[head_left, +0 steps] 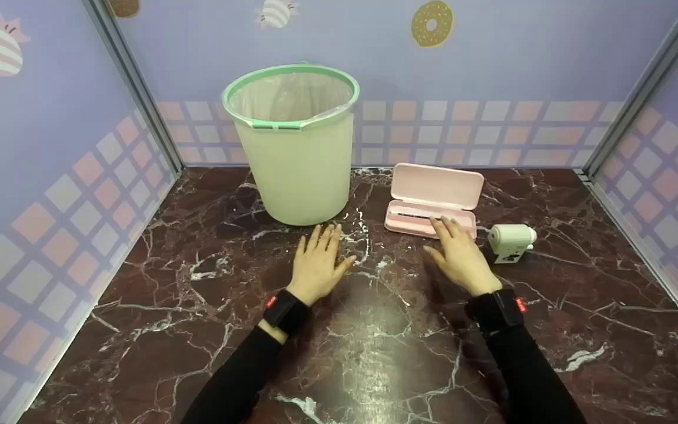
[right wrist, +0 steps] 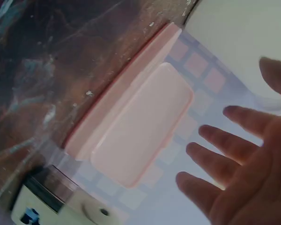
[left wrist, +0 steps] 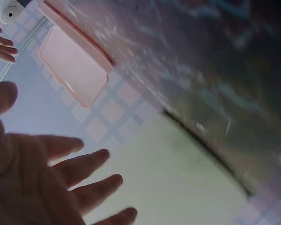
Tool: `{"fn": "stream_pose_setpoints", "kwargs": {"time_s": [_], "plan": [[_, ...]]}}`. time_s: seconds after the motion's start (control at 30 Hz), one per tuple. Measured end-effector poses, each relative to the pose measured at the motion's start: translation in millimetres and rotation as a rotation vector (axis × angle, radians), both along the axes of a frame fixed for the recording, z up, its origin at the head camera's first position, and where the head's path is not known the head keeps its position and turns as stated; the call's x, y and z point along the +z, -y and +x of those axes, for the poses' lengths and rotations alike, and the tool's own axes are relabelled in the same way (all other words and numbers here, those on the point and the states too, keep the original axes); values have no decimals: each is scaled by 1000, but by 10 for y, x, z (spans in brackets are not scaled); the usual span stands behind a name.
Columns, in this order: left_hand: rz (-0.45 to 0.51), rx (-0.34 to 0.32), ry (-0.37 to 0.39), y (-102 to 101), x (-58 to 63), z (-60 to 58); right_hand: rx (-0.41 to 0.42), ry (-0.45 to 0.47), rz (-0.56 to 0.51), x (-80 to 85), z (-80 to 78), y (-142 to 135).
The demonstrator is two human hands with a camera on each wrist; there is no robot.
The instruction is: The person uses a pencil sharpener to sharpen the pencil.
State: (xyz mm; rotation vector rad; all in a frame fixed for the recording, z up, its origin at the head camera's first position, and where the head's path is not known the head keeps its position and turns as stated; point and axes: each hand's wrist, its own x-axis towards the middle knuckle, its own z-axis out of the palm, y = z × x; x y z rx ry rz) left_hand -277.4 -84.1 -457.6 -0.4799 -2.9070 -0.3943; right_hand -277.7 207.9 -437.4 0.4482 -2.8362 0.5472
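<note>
My left hand is spread palm-down just in front of a pale green bin, its fingers straight and holding nothing. The right hand is also spread, its fingertips in front of an open pink pencil case. Whether those fingertips touch the case cannot be told in the head view; the right wrist view has the fingers apart from it. Inside the case's tray lies a thin, pencil-like stick, partly hidden by the hand. Right of the case stands a light green pencil sharpener with a round hole in one face.
A clear bag lines the bin under its green rim. Dark marbled tabletop spreads beneath everything, with pale specks or veins near the bin. Patterned panels enclose the back and both sides.
</note>
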Motion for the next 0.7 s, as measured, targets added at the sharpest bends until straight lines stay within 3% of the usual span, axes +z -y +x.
{"fn": "stream_pose_setpoints", "kwargs": {"time_s": [0.13, 0.27, 0.43, 0.7], "plan": [[166, -108, 19, -104, 9, -128, -76, -11, -62, -54, -121, -66], [300, -160, 33, -252, 22, -289, -182, 17, -129, -113, -266, -137], [331, -118, 86, -502, 24, -495, -239, 27, -190, -213, -420, -222], [344, -9, 137, -845, -26, -789, -270, 139, -131, -273, -539, -227]]}}
